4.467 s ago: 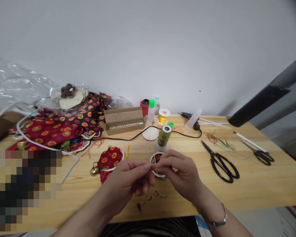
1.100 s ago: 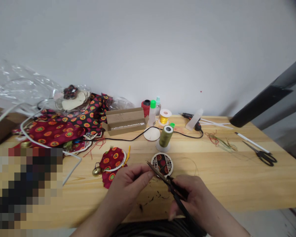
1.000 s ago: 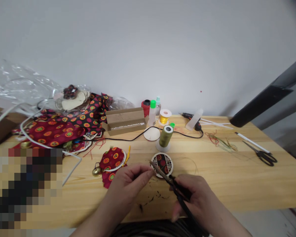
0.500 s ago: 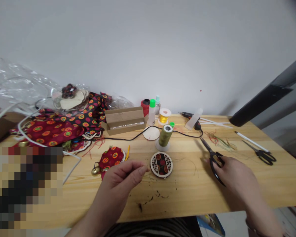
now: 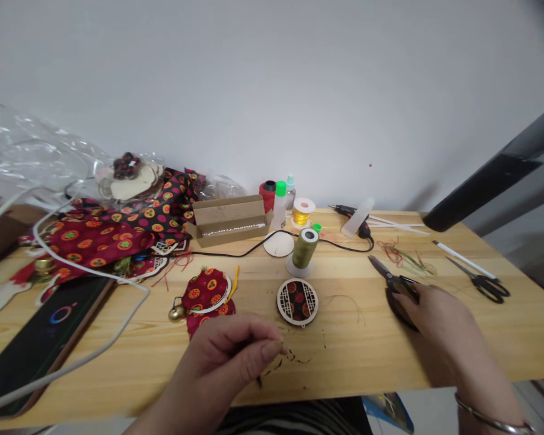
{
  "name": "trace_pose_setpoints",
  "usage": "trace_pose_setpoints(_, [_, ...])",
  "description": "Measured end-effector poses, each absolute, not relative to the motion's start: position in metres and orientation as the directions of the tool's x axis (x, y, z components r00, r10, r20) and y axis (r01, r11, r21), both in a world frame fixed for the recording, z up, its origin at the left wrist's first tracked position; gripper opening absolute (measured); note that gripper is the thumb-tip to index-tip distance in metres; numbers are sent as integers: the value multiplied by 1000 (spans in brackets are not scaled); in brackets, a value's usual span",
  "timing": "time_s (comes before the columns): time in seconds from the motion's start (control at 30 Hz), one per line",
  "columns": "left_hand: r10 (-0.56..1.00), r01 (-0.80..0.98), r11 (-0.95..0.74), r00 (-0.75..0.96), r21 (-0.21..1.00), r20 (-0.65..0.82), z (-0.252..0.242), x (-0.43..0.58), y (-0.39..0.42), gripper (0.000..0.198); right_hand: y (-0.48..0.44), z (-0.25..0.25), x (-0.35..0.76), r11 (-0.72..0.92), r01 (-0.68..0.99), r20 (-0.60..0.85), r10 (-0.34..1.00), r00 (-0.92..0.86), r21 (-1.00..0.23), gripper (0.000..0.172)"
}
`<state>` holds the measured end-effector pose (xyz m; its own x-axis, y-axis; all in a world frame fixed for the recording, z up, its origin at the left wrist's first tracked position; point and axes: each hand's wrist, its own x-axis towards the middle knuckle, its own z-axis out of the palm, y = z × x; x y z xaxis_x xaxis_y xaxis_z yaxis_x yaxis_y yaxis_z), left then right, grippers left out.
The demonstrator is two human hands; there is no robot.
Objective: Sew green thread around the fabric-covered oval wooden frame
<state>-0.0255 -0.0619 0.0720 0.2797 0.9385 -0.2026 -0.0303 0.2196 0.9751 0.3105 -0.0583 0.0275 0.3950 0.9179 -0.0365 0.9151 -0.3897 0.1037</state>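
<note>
Black scissors (image 5: pixel 399 289) now sit out to the right, away from the round frame

Right hand (image 5: pixel 439 326) has moved off to the right and covers the scissors' looped handles, their blades pointing away up the counter (image 5: pixel 344 362); whether it grips them cannot be told. Left hand (image 5: pixel 222 362) sits at the near edge, thumb and fingertips (image 5: pixel 276 347) pinched together over dark thread snippets (image 5: pixel 290 357). The hands are well apart. Between them and slightly farther off lies the round lattice frame (image 5: pixel 297 301), flat on the counter, showing red-and-black patterned fabric. An olive thread spool (image 5: pixel 304 249) stands just beyond it. To the left lies a red fabric pouch (image 5: pixel 206 290) with a brass bell (image 5: pixel 178 313). A second, smaller pair of scissors (image 5: pixel 487 287) rests at the far right.
</note>
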Motion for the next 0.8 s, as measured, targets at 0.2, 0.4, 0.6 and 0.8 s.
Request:
trace_pose_setpoints(0.2, [943,-46,234,252,971,-216,70,-24,-63,10,-67,41,268,-73,959,293,943,155,-272,29])
trace_pose_setpoints(0.4, [923,-50,219,334,974,-191,75,-18,-66,15,-85,64,182,358,558,97,892,-442,-749,50])
trace_pose_setpoints(0.6, [939,-278,331,193,902,-285,72,-25,-57,21,-90,71,171,321,464,25,843,-538,-826,19])
trace_pose_setpoints(0.8, [957,-506,258,15,823,-291,59,-30,-29,16,-109,94,224,394,466,82,826,-558,-792,17])
